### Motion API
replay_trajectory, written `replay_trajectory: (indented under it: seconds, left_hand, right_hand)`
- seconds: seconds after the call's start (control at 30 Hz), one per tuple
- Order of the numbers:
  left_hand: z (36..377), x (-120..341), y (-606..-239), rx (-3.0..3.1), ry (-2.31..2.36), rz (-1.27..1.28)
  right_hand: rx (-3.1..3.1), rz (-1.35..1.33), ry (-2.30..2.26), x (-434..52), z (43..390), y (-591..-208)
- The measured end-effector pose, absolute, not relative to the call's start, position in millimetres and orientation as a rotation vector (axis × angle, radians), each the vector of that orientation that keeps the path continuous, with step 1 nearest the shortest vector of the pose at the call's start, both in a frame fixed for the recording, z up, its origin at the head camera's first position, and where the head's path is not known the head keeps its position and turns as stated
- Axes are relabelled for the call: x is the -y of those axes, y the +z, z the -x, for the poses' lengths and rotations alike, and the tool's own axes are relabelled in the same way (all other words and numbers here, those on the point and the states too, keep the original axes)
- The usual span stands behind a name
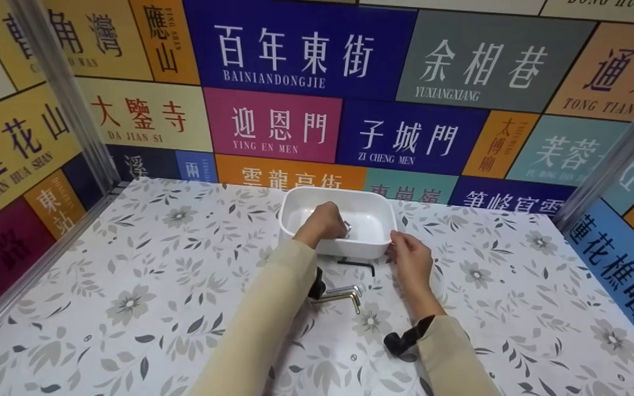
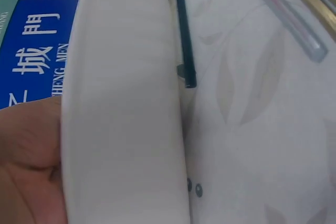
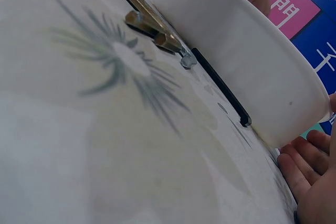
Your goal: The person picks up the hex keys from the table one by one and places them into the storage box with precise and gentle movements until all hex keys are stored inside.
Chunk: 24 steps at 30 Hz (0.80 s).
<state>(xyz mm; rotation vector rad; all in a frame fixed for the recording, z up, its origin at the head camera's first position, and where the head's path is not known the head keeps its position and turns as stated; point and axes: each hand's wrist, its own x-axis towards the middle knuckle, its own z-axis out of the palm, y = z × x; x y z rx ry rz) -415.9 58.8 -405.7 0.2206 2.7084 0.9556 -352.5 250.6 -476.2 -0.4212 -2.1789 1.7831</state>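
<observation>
A white plastic bin (image 1: 358,250) stands on the table against the back wall. My left hand (image 1: 325,221) reaches over its near rim into it, fingers curled down around a small shiny metal piece (image 1: 348,226), mostly hidden by the hand. My right hand (image 1: 411,257) holds the bin's near right corner, thumb at the rim and fingers (image 3: 302,163) against the outside low down. A black hex key (image 1: 358,264) lies just in front of the bin. Nearer, brass-coloured hex keys (image 1: 339,298) and a silver hex key (image 1: 343,290) lie side by side, partly behind the left wrist camera.
The table (image 1: 174,308) has a white cloth printed with grey flowers and leaves. Panels with printed place names (image 1: 273,124) close off the back and both sides, with clear corner posts (image 1: 83,118) between them. Black wrist cameras (image 1: 402,344) sit at both cuffs.
</observation>
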Motion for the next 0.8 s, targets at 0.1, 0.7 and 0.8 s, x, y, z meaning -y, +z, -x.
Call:
replay_trajectory:
  seconds: [0.1, 0.7, 0.8]
  left_hand:
    - [415.2, -60.5, -407.6, -2.700, 0.931, -0.205]
    - [418.2, -67.1, -414.9, -2.720, 0.863, -0.067]
    - [418.8, -64.8, -416.4, -2.727, 0.865, -0.079]
  right_hand:
    - [2.202, 0.440, 1.777, -250.0, 351.7, -475.6]
    - [2.180, 0.435, 1.808, -250.7, 353.1, -476.5]
    - [2.172, 0.413, 1.799, -249.9, 352.6, -476.8]
